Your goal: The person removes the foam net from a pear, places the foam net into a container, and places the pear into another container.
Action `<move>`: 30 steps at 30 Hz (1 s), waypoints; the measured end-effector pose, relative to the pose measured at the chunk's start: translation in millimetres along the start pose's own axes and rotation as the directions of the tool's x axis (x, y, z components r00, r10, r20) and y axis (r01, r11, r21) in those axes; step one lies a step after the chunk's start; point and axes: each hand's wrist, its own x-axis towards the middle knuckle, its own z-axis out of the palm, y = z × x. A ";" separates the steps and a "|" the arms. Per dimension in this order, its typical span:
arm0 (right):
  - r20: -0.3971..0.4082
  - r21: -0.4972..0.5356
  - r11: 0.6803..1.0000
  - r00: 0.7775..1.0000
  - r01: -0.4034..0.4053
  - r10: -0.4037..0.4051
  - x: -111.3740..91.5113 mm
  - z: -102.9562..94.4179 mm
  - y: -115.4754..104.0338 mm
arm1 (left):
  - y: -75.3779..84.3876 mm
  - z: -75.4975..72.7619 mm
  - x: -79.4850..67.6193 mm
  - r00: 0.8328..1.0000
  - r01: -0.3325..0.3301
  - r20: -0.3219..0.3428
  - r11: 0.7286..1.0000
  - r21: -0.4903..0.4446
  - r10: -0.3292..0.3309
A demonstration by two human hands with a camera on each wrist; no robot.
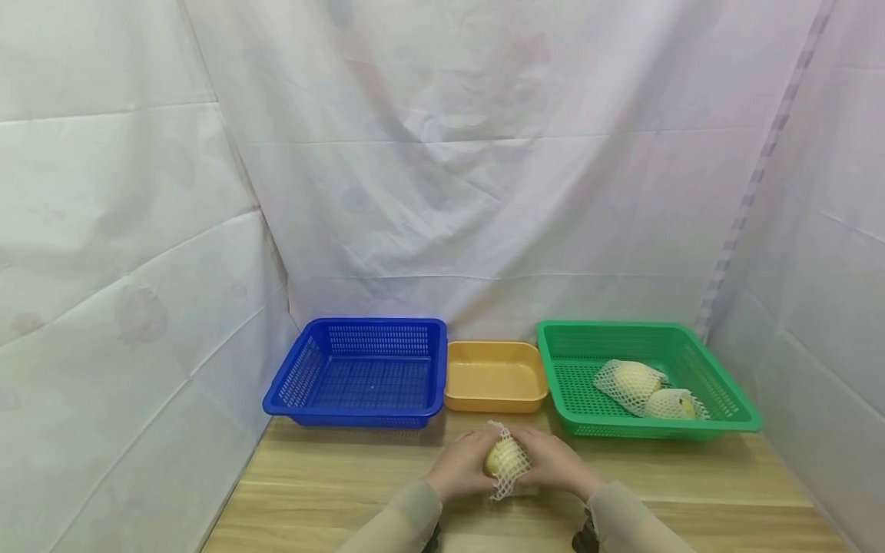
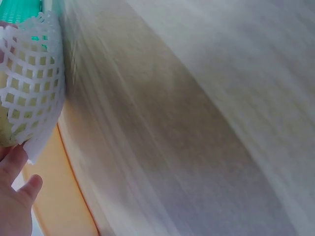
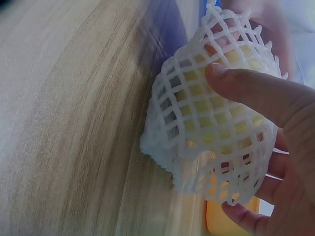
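Note:
Between both hands, low above the wooden table, is a pale yellow pear (image 1: 494,460) partly covered by a white foam net (image 3: 170,105). My left hand (image 1: 465,466) grips its left side, where bare skin shows. From the right, my right hand (image 1: 557,464) holds the netted side. In the right wrist view, the right thumb (image 3: 246,86) lies across the mesh while the other fingers curl behind it. The left wrist view catches only part of the left hand (image 2: 15,196), with fingertips at the net's edge. The net hangs loose past the fruit at its ends.
Behind the hands stand a blue basket (image 1: 442,384) on the left, a small orange tray (image 1: 494,405) in the middle and a green basket (image 1: 650,428) on the right. Two netted pears (image 1: 636,382) lie in the green basket. White cloth (image 1: 442,192) surrounds the wooden table (image 1: 332,476).

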 end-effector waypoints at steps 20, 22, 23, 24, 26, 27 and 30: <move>-0.096 -0.013 0.997 0.993 0.070 -0.071 -8.1 -4.1 1.8 | 0.4 -6.4 0.0 0.995 -0.059 -0.079 0.997 -0.042 0.056; -0.096 -0.016 0.997 0.993 0.072 -0.073 -8.4 -4.7 2.3 | 0.1 -7.8 0.0 0.995 -0.067 -0.081 0.996 -0.057 0.063; -0.096 -0.016 0.997 0.992 0.077 -0.078 -8.6 -5.0 2.6 | 0.1 -8.2 -0.1 0.994 -0.070 -0.082 0.996 -0.061 0.065; -0.098 -0.019 0.997 0.992 0.081 -0.083 -8.8 -5.2 2.9 | 0.1 -8.8 -0.4 0.995 -0.070 -0.082 0.995 -0.066 0.065; -0.103 -0.025 0.995 0.990 0.096 -0.098 -9.2 -5.5 3.5 | 0.5 -10.1 -1.1 0.995 -0.068 -0.078 0.995 -0.076 0.062; -0.105 -0.031 0.994 0.989 0.103 -0.105 -9.3 -5.8 3.7 | 0.8 -10.9 -1.6 0.996 -0.064 -0.075 0.995 -0.081 0.058; -0.109 -0.041 0.992 0.987 0.117 -0.121 -9.4 -6.0 4.6 | 0.8 -11.4 -3.1 0.996 -0.058 -0.069 0.995 -0.086 0.052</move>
